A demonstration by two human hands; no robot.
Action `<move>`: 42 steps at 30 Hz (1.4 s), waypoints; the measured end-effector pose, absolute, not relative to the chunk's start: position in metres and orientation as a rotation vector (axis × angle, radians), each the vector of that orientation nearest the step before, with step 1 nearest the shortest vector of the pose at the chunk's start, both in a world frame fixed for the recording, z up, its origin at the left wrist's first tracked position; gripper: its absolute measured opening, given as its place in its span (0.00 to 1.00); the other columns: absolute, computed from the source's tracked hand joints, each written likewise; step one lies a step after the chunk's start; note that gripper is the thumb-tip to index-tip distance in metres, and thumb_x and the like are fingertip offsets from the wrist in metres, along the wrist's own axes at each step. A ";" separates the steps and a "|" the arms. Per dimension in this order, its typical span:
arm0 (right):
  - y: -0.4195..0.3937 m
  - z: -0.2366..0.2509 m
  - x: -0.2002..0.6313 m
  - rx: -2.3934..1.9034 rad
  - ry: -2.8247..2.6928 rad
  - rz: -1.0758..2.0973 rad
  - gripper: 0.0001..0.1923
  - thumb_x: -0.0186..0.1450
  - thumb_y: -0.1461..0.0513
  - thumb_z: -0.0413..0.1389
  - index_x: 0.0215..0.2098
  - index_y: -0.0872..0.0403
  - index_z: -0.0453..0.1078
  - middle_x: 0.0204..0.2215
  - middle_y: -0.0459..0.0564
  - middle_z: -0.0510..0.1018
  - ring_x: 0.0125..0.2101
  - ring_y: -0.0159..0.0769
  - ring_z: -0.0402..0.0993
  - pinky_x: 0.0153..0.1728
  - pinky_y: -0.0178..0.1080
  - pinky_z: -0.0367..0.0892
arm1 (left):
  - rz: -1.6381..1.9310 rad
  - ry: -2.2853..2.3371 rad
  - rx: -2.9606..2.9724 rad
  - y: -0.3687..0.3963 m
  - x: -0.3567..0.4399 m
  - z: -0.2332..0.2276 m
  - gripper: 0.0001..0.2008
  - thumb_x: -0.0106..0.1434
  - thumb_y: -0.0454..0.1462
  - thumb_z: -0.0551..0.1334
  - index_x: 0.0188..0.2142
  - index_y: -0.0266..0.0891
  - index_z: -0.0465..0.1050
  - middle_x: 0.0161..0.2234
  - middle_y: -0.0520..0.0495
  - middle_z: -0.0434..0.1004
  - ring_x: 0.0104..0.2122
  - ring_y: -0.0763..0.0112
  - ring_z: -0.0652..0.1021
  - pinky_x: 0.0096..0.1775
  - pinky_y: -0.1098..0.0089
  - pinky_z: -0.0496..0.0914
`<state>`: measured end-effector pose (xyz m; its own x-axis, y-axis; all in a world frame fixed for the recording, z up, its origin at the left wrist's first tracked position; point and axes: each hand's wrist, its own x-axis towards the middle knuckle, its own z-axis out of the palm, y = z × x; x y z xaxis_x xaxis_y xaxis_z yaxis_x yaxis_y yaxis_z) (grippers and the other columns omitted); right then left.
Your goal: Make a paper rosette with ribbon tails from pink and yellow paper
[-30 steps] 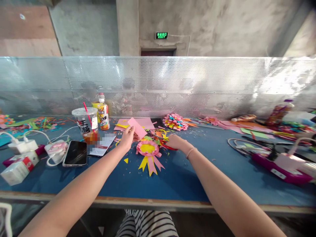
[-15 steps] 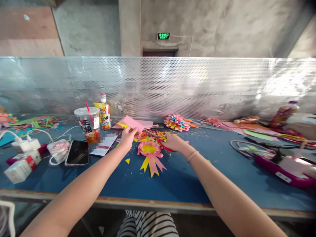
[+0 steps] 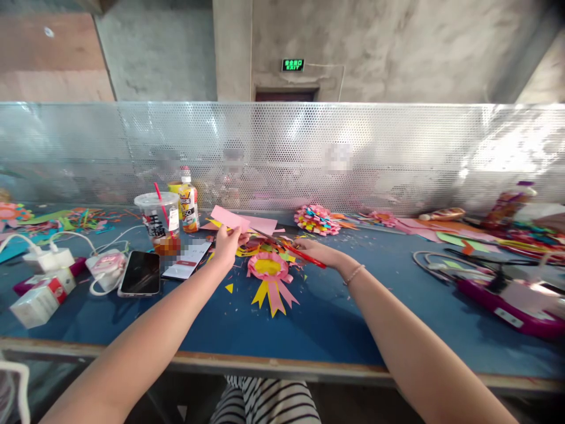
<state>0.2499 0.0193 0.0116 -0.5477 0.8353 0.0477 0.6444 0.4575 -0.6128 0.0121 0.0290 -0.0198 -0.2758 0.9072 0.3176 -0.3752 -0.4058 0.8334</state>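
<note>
A strip of pink paper [image 3: 229, 218] is pinched in my left hand [image 3: 228, 244], its free end sticking up to the left. My right hand [image 3: 318, 252] is closed on red-handled scissors [image 3: 309, 257], whose blades point left toward the paper near my left fingers. Whether the blades touch the strip I cannot make out. Just below, between my hands, lies a pink and yellow paper rosette [image 3: 268, 266] with pink and yellow ribbon tails [image 3: 274, 296]. Behind my left hand more pink paper [image 3: 263, 224] rests on the blue table [image 3: 282, 341].
To the left stand a plastic cup with straw [image 3: 159, 221], a juice bottle [image 3: 189, 203] and two phones, one black-screened [image 3: 140, 273]. Chargers [image 3: 48, 259] lie farther left. A multicoloured paper pompom [image 3: 316, 219] sits behind my right hand. A purple power strip [image 3: 507, 312] lies right.
The pink strip has swung to the left and lies flatter. My right hand has turned and shifted slightly right, so the red scissor handles show more. The rosette stays in place.
</note>
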 end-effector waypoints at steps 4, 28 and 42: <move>0.017 0.012 0.253 -1.107 -2.273 0.976 0.14 0.57 0.54 0.51 0.34 0.56 0.64 0.28 0.48 0.70 0.25 0.29 0.65 0.27 0.33 0.64 | 1.847 0.803 1.013 0.030 0.011 -0.019 0.11 0.50 0.37 0.63 0.27 0.36 0.61 0.22 0.52 0.72 0.23 0.75 0.76 0.31 0.71 0.72; -0.012 0.012 0.215 -1.173 -2.265 0.715 0.17 0.60 0.48 0.45 0.31 0.54 0.57 0.32 0.48 0.67 0.35 0.35 0.63 0.36 0.38 0.61 | 1.754 0.754 1.103 0.017 0.020 -0.010 0.10 0.49 0.38 0.64 0.28 0.34 0.66 0.23 0.51 0.73 0.23 0.77 0.75 0.27 0.76 0.70; -0.007 0.001 0.210 -1.164 -2.282 0.620 0.19 0.60 0.46 0.45 0.31 0.54 0.56 0.28 0.44 0.64 0.31 0.32 0.61 0.34 0.36 0.60 | 1.723 0.765 1.167 0.012 0.025 -0.011 0.11 0.48 0.40 0.65 0.28 0.35 0.67 0.23 0.51 0.73 0.24 0.76 0.75 0.27 0.76 0.70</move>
